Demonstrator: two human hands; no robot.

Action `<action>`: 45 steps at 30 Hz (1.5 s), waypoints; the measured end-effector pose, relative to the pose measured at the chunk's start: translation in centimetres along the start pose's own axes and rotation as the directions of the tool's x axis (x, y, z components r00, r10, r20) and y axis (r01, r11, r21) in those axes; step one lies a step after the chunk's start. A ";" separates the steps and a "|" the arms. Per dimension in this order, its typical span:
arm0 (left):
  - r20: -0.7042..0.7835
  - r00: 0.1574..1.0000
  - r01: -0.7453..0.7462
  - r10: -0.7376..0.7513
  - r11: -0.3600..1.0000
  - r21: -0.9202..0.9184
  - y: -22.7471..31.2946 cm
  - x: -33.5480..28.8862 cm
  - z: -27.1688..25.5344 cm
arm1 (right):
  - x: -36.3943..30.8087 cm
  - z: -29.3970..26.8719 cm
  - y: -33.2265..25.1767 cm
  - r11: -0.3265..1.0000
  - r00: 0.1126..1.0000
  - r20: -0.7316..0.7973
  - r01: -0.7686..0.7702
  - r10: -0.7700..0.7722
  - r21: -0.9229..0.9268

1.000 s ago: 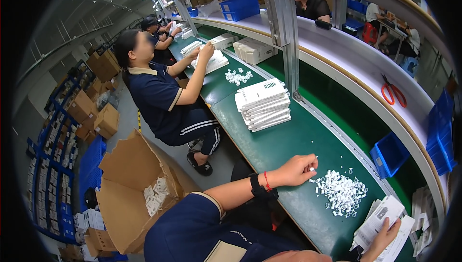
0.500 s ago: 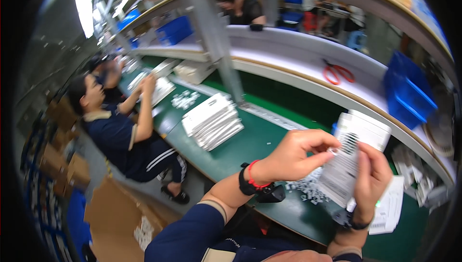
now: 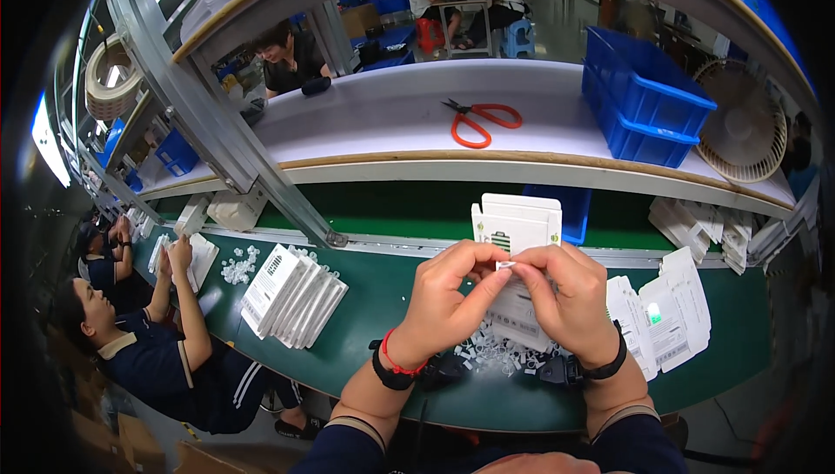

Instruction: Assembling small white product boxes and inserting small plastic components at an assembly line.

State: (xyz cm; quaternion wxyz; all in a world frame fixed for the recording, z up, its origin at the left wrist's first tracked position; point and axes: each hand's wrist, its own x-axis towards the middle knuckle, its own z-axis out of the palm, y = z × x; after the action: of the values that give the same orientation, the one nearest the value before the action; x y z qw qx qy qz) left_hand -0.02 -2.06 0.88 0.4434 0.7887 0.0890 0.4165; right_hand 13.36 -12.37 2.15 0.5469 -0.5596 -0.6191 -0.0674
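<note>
My left hand (image 3: 454, 293) is closed, its thumb and forefinger pinching a small white plastic piece (image 3: 504, 265). My right hand (image 3: 570, 296) is closed too; its thumb and forefinger meet the left fingertips at that piece, and it holds a flat white printed carton (image 3: 519, 220). The carton stands tilted up behind the fingers, its end flaps spread at the top. Part of its face is covered by my hands. Below lies a heap of loose small white plastic pieces (image 3: 496, 354) on the green table.
To the left sits a stack of white cartons (image 3: 294, 296); flat cartons (image 3: 665, 317) lie right. The shelf ahead holds red-handled scissors (image 3: 477, 119), blue bins (image 3: 644, 100) and a fan (image 3: 739, 122). A co-worker (image 3: 143, 343) sits at the left, handling cartons.
The view has swung right. My right hand has come in toward the left, and both sets of fingertips now meet over the carton at the small white piece.
</note>
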 end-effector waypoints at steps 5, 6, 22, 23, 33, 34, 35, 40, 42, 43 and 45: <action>0.009 0.999 -0.048 0.048 0.990 0.134 -0.2 0.7 -0.6 | -0.2 0.9 0.5 0.999 1.000 -0.015 0.016 -0.017 -0.039; 0.028 0.999 -0.043 0.039 0.988 0.149 -0.3 0.6 -0.7 | -0.3 0.9 0.9 0.999 0.999 0.014 0.033 -0.032 -0.038; -0.158 0.958 0.221 -0.241 0.966 -0.131 -1.9 0.1 -1.3 | -0.3 0.9 1.6 0.951 0.928 0.335 -0.240 0.165 0.196; -0.161 0.957 0.221 -0.243 0.965 -0.144 -2.0 0.1 -1.3 | -0.3 0.9 1.6 0.943 0.928 0.327 -0.256 0.177 0.215; -0.145 0.927 0.264 -0.345 0.878 -0.399 -0.9 0.5 -1.4 | -0.4 1.7 1.1 0.971 0.970 0.237 -0.102 0.050 0.215; -0.135 0.922 0.276 -0.363 0.860 -0.429 -0.7 0.6 -1.5 | -0.4 1.7 0.9 0.978 0.971 0.235 -0.094 0.048 0.188; -0.128 0.916 0.286 -0.380 0.843 -0.457 -0.6 0.6 -1.5 | -0.4 1.7 0.7 0.983 0.971 0.234 -0.083 0.043 0.164; -0.388 0.903 -0.088 0.186 0.963 0.256 -0.5 0.2 0.1 | -0.8 2.4 -0.1 0.998 0.979 0.199 0.027 -0.038 0.056; -0.368 0.886 -0.136 0.282 0.917 0.376 0.0 0.1 0.6 | -0.9 1.6 -0.7 0.999 0.978 0.207 0.035 -0.033 -0.004; -0.374 0.883 -0.129 0.284 0.912 0.389 0.0 0.0 0.3 | -0.7 1.1 -1.0 0.999 0.976 0.212 0.042 -0.043 0.011; -0.214 0.977 0.006 -0.020 0.998 -0.065 -0.1 0.0 -0.8 | -0.5 0.7 -1.4 0.995 0.971 0.235 0.018 -0.041 0.096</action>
State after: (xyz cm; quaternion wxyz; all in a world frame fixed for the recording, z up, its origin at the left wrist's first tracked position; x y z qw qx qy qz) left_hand -0.60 -1.53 1.04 0.4588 0.7241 0.1279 0.4988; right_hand 11.75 -12.73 2.27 0.4936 -0.5282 -0.6906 0.0207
